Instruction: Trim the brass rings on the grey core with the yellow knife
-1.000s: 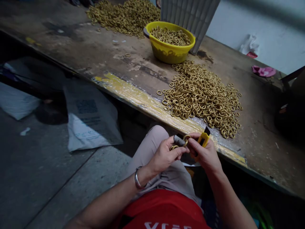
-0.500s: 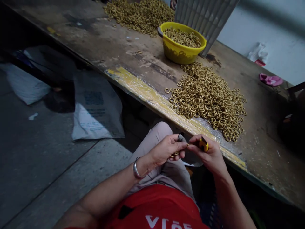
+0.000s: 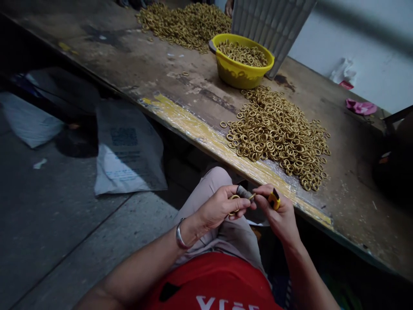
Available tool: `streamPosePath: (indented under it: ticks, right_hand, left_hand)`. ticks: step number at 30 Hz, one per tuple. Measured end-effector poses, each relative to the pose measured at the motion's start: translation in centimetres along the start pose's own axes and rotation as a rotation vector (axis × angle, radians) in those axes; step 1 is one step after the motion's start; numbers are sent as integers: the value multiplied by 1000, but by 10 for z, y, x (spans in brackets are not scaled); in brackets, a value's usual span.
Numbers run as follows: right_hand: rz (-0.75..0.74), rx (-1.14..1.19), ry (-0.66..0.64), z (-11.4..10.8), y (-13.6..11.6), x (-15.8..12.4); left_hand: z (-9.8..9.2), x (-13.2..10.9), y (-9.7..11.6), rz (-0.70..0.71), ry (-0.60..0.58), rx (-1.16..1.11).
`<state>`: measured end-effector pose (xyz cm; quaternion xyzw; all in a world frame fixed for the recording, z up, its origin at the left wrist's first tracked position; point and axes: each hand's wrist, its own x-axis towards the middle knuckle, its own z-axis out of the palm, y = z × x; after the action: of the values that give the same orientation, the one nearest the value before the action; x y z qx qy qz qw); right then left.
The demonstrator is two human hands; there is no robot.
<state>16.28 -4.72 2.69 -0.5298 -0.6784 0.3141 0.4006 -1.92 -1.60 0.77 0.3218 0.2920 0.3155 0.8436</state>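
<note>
Over my lap, my left hand [image 3: 222, 206] is closed around a few gold-coloured rings [image 3: 234, 205], and its index finger wears a grey wrap [image 3: 244, 192]. One ring is pinched at its fingertips, close against the fingers of my right hand [image 3: 280, 211]. That hand is closed on a yellow and black cutter knife [image 3: 274, 199], whose blade I cannot make out. Just beyond my hands, a heap of the same rings [image 3: 277, 133] lies on the table [image 3: 351, 189].
Behind the heap stands a yellow basin [image 3: 240, 76] full of rings, beside a grey ribbed crate [image 3: 269, 30]. A second ring pile [image 3: 185, 26] lies farther back, near another person's hand [image 3: 229, 7]. A pink cloth [image 3: 360, 106] lies at right. White sacks [image 3: 129, 155] stand on the floor.
Between my hands the pinched ring now shows more plainly, and the wrapped finger is more exposed. The whole view has shifted slightly. Both hands stay in nearly the same place.
</note>
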Motion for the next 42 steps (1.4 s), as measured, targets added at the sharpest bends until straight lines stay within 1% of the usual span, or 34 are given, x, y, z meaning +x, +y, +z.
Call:
streamPosePath:
  ticks: [4,6,8,13,18,19,21,24,25,26,28,30,32,35,38,40,42]
  right_hand:
    - [-75,-354,-43,-2,0,-7]
    - [-81,-511,-57,-2,2,-10]
    - [-66,-620,-67,-2,3,-11]
    - [-24,-765,-99,1,1,-9]
    - [-44,-827,-128,4,0,-4]
    - [-34,-860,-131,2,2,-1]
    - [44,-965,-118,-4,9,8]
    - [204,-1087,-51,-18,28,27]
    - [202,-1070,-22,-23,34,34]
    - [167,-1023,5,-25,40,41]
    - [52,-890,42,-24,47,57]
    - [-45,-791,74,-16,48,73]
    - [-72,-779,102,-4,46,90]
    - [-31,-854,96,9,44,113]
    - [-9,-827,109,6,46,127]
    - [31,-700,176,-2,46,130]
    - [157,-449,220,-13,44,127]
  left_hand:
    - [3,-1,-1,29,70,7]
    - [3,0,-3,40,88,27]
    - [3,1,-6,50,99,57]
    - [0,3,-11,98,91,153]
    - [-2,4,-6,205,95,338]
    - [-2,4,-4,224,101,364]
    - [-1,1,0,233,92,380]
    - [0,-5,4,151,-3,285]
    - [0,-6,4,105,-29,221]
    - [-1,-5,4,60,-35,143]
    - [-3,-1,1,-16,0,-14]
    - [-7,6,-3,-66,47,-112]
    - [-11,13,-7,-94,62,-164]
    - [-17,20,-9,-77,44,-246]
    - [-23,25,-6,-62,0,-315]
    - [-26,29,-3,-92,-33,-361]
    - [-28,34,1,-116,-39,-388]
